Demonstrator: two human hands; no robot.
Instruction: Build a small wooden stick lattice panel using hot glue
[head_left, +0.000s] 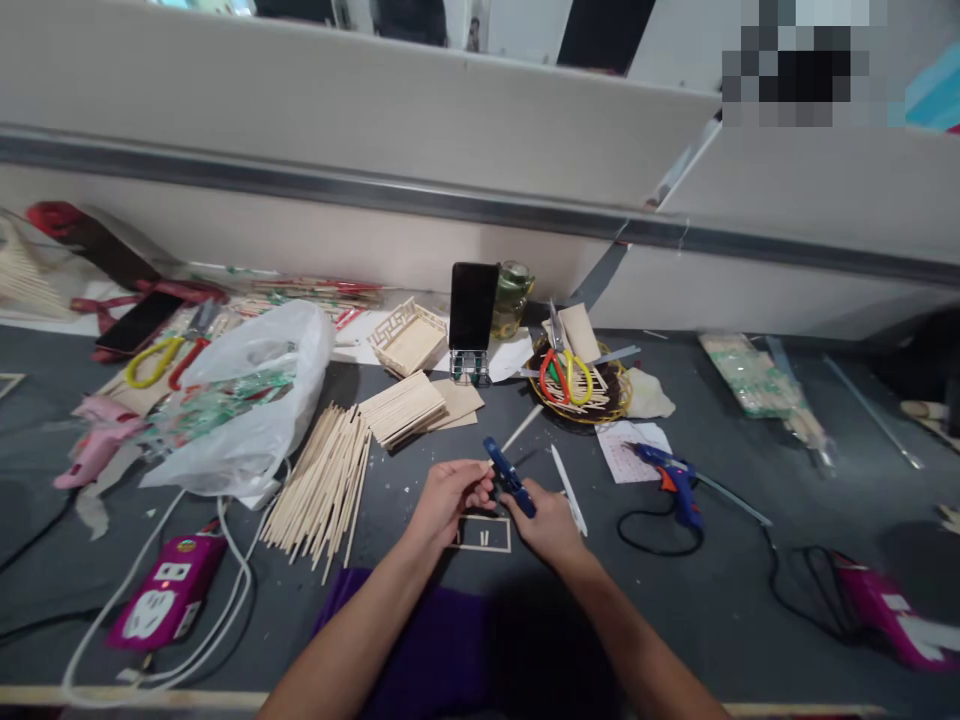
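Observation:
My right hand (547, 520) is closed round a blue-handled cutter (508, 477), its tip pointing up and left. My left hand (450, 492) is pinched right beside the cutter's jaws, holding something thin that I cannot make out. Below both hands a small rectangular frame of wooden sticks (484, 535) lies flat on the grey table (420, 480). A single long stick (521, 428) and a white blade-like strip (568, 488) lie just beyond my hands.
A loose pile of wooden sticks (322, 490) and stacked flat sticks (401, 408) lie to the left, beside a plastic bag (247, 400). A blue glue gun (675, 482) lies right. A phone on a stand (472, 310), a basket with scissors (574, 385) and power strips (169, 590) are around.

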